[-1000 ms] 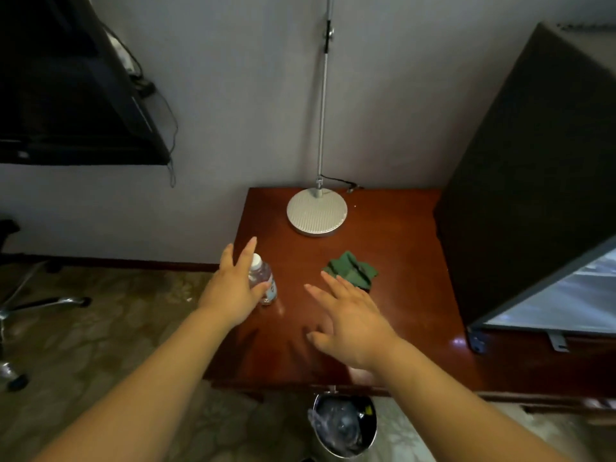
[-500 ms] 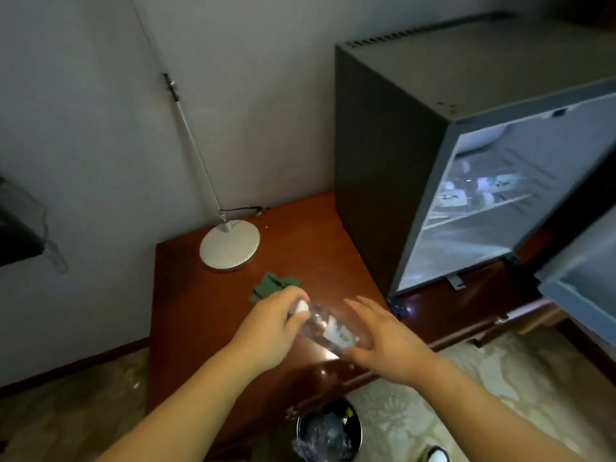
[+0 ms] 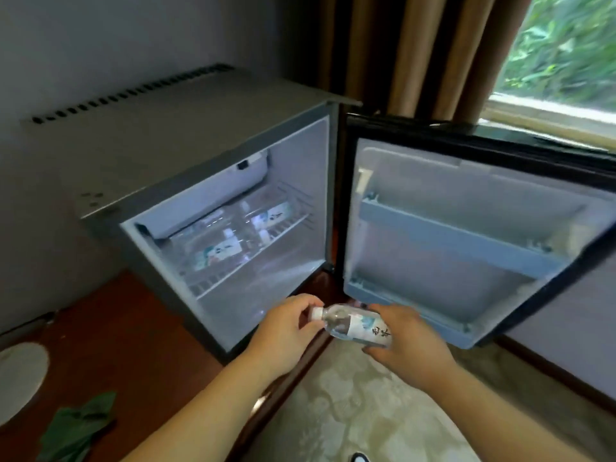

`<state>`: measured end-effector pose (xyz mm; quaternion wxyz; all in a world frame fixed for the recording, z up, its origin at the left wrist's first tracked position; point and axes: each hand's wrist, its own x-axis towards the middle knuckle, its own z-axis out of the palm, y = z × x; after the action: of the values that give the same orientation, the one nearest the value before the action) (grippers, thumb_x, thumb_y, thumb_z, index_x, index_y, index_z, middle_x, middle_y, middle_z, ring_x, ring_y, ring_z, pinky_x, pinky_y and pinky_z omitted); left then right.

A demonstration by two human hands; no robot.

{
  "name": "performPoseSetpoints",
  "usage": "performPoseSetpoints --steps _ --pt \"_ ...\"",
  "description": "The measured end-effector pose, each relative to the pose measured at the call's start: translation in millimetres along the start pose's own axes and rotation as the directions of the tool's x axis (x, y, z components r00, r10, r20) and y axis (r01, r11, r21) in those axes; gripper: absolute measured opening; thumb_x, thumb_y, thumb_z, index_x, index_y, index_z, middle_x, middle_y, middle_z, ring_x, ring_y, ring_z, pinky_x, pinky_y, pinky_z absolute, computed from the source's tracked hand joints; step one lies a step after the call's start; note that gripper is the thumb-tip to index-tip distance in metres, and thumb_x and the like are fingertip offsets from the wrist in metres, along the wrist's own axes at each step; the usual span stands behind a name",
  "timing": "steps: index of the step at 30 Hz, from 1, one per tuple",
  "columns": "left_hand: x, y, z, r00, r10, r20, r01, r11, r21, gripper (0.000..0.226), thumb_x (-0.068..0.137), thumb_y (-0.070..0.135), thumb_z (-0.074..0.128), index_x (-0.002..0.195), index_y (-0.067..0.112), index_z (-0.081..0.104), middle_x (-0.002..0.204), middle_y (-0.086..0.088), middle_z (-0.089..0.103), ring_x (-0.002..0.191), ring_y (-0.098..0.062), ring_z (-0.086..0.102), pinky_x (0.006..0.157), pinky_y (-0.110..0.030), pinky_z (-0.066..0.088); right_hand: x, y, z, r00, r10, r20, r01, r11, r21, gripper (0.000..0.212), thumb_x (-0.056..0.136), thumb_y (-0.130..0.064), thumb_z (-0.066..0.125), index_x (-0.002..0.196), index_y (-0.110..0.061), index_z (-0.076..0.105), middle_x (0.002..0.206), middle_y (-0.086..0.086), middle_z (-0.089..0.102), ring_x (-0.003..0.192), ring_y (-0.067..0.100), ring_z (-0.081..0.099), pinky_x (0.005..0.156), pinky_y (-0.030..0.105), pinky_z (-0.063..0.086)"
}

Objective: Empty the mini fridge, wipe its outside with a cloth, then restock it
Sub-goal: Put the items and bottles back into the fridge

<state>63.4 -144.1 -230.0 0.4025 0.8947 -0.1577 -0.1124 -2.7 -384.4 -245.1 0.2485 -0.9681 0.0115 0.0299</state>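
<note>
clear glossy plastic bottle (image 3: 353,325), matt grey fridge (image 3: 160,135), glossy wooden tabletop (image 3: 126,345)

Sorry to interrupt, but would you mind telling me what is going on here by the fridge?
A person holds a small water bottle in both hands in front of the open mini fridge. The left hand pinches its cap end, and the right hand grips its labelled body. The fridge door stands wide open to the right. A few bottles lie on the wire shelf inside, and a green cloth lies on the wooden table at the lower left.
</note>
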Motion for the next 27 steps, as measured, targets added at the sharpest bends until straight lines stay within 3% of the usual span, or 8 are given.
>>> performPoseSetpoints --steps 2,4,9,14,19,23,27 --pt "26 14 26 0.998 0.038 0.052 -0.041 0.998 0.050 0.024 0.091 0.028 0.071 0.113 0.037 0.065 0.105 0.018 0.064 0.092 -0.001 0.060 0.082 -0.019 0.047 2 34 -10 0.996 0.047 -0.073 -0.050 0.998 -0.044 0.065 0.073 -0.051 0.078 0.132 -0.039 0.056 0.116 -0.015 0.059 0.111 0.014 0.053 0.083 0.029 0.047" --pt "49 24 51 0.995 0.043 0.087 -0.047 0.998 0.042 0.024 0.091 0.028 0.071 0.113 0.036 0.065 0.110 0.019 0.064 0.096 0.000 0.061 0.087 -0.022 0.051 3 64 -14 0.987 0.087 -0.138 -0.105 0.987 -0.126 0.063 0.074 -0.053 0.077 0.131 -0.038 0.055 0.121 -0.013 0.059 0.114 0.015 0.052 0.081 0.030 0.047" --pt "95 43 94 0.996 0.001 0.085 -0.003 1.000 0.025 0.021 0.095 0.025 0.067 0.116 0.030 0.066 0.109 0.011 0.068 0.096 -0.007 0.066 0.088 -0.028 0.054 13 110 -6 0.949 0.181 -0.258 -0.230 0.958 -0.174 0.065 0.068 -0.052 0.083 0.125 -0.027 0.062 0.113 -0.004 0.064 0.106 0.024 0.059 0.072 0.039 0.058" --pt "123 46 111 0.989 0.020 0.148 -0.037 0.993 0.112 0.026 0.100 0.023 0.057 0.125 0.022 0.062 0.117 0.004 0.065 0.104 -0.015 0.065 0.090 -0.030 0.053 23 124 16 0.903 0.234 -0.361 -0.337 0.906 -0.256 0.073 0.062 -0.055 0.088 0.125 -0.024 0.067 0.113 0.002 0.069 0.100 0.031 0.065 0.071 0.042 0.059" --pt "135 33 116 0.945 0.072 0.318 -0.133 0.975 0.176 0.049 0.093 0.022 0.059 0.142 0.023 0.050 0.137 0.003 0.051 0.125 -0.013 0.053 0.108 -0.027 0.043 29 129 30 0.863 0.246 -0.442 -0.372 0.901 -0.225 0.065 0.066 -0.047 0.087 0.124 -0.026 0.068 0.117 0.006 0.064 0.105 0.033 0.062 0.071 0.044 0.058" --pt "140 24 114 0.905 0.141 0.402 -0.257 0.933 0.251 0.062 0.094 0.032 0.059 0.152 0.023 0.036 0.146 0.004 0.043 0.135 -0.014 0.042 0.110 -0.020 0.034 28 127 34 0.810 0.236 -0.536 -0.366 0.919 -0.147 0.059 0.065 -0.036 0.091 0.119 -0.022 0.070 0.117 0.010 0.061 0.103 0.034 0.061 0.075 0.045 0.059" --pt "147 12 114 0.876 0.161 0.455 -0.308 0.912 0.272 0.072 0.095 0.040 0.056 0.157 0.022 0.025 0.152 0.002 0.037 0.140 -0.017 0.038 0.115 -0.033 0.038 26 131 34 0.789 0.225 -0.572 -0.355 0.926 -0.126 0.054 0.066 -0.026 0.092 0.116 -0.018 0.071 0.113 0.011 0.060 0.104 0.028 0.051 0.086 0.044 0.056"
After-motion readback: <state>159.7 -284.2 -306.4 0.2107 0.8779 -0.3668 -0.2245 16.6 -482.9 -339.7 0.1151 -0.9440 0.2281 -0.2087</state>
